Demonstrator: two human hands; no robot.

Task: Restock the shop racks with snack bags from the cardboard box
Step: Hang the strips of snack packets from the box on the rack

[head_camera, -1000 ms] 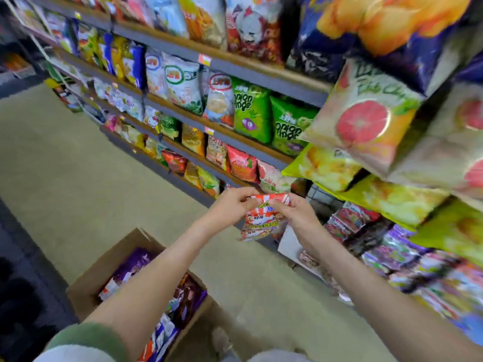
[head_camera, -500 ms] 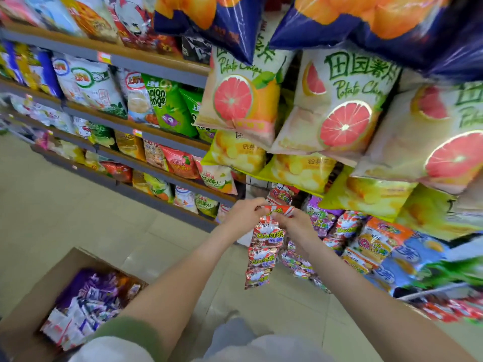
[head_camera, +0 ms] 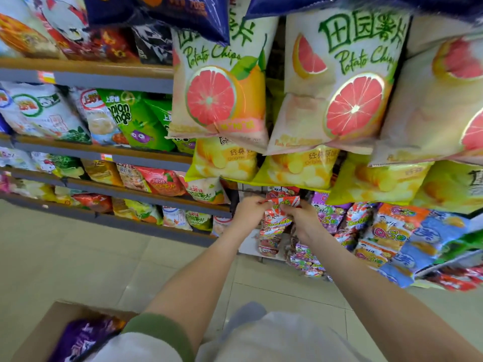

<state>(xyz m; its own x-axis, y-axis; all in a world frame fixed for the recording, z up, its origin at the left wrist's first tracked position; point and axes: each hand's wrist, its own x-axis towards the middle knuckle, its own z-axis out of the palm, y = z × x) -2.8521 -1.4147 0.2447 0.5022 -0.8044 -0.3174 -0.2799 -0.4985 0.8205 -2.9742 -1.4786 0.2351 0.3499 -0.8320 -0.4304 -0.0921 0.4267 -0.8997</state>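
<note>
Left hand (head_camera: 249, 213) and right hand (head_camera: 307, 223) both pinch the top of a strip of red snack bags (head_camera: 275, 222), up at the wire rack (head_camera: 249, 191) under the yellow chip bags (head_camera: 295, 169). It looks light, floppy and slippery; the flat sealed top seems the surest hold.

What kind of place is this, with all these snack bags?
Most likely a shop's snack aisle: shelves packed with chip bags, price tags on shelf edges, a left hand and right hand holding a red snack strip, plus a cardboard box of bags.
</note>
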